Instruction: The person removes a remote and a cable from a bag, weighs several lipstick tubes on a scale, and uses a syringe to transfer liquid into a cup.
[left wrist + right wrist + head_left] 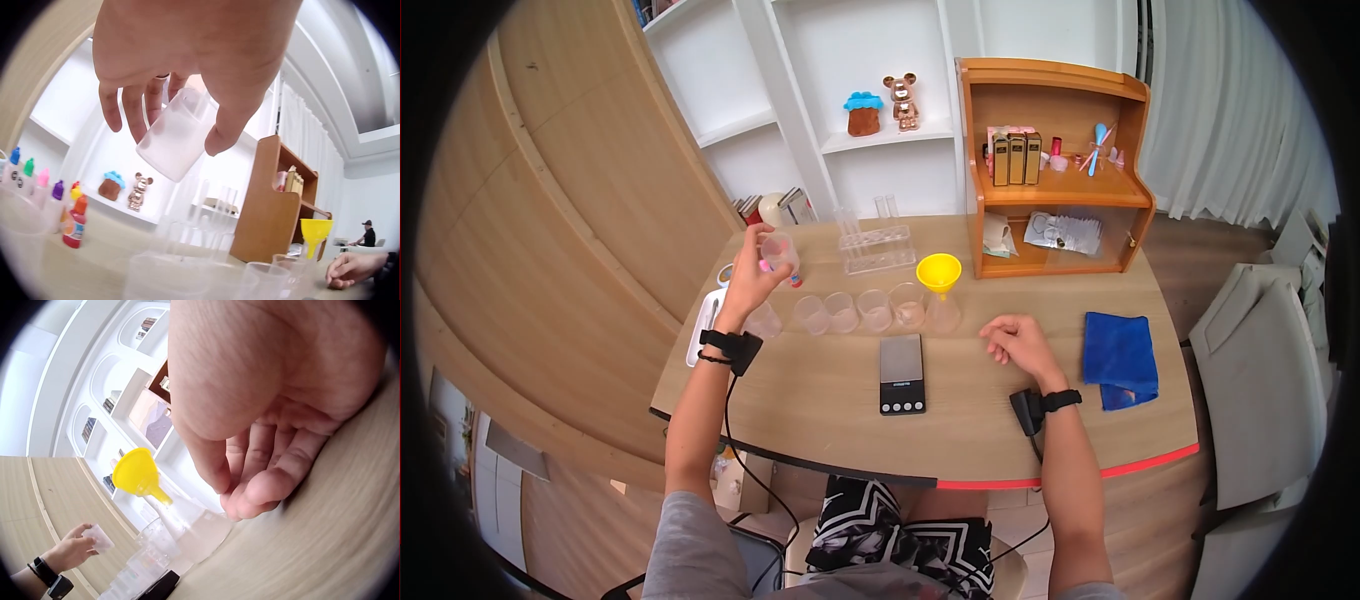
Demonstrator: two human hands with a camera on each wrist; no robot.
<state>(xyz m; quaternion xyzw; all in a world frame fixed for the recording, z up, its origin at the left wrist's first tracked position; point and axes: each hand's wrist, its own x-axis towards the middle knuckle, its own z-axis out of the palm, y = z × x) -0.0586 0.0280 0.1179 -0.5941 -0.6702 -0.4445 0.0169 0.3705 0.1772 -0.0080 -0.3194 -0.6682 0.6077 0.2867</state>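
My left hand (750,272) holds a translucent plastic cup (178,137) above the left side of the table. Thumb and fingers are on opposite sides of the cup, which leans at a slant in the left wrist view. My right hand (1022,345) rests on the tabletop with loosely curled fingers and nothing in them. Left of it stands a clear conical flask (943,316) with a yellow funnel (939,271) in its neck. Several more clear cups (841,313) line up left of the flask. A black digital scale (902,372) lies in front of them.
Behind the cups is a clear test tube rack (878,250). Several small colored-cap bottles (75,224) stand near the left hand. A white tray (703,330) lies at the left edge, a blue cloth (1120,358) at the right. A wooden cabinet (1055,195) stands back right.
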